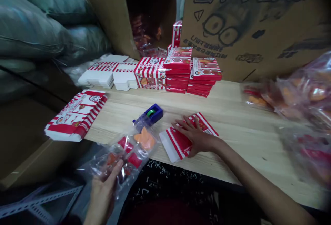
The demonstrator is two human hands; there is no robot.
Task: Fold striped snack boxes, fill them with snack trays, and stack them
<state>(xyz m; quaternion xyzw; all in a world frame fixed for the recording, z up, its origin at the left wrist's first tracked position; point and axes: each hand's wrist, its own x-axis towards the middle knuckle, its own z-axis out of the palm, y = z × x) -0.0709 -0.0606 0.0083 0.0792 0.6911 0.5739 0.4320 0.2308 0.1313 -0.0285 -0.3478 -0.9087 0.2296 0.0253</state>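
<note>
My left hand (107,187) is closed on a clear plastic bag (134,149) with red and orange pieces inside, held at the table's front edge. The bag's upper end overlaps a blue tape dispenser (155,114) with a green roll. My right hand (195,136) lies with fingers spread over a red-and-white striped carton (176,145). That carton rests on the table, with a white flap at its left end. Part of its printed face is hidden under my palm.
Flat cartons (77,113) lie stacked at the left. Behind stand more carton stacks (178,75), an open cardboard box (113,14) holding bags, and a large printed box (248,28). Filled plastic bags (297,94) crowd the right side. Sacks (33,25) pile up far left.
</note>
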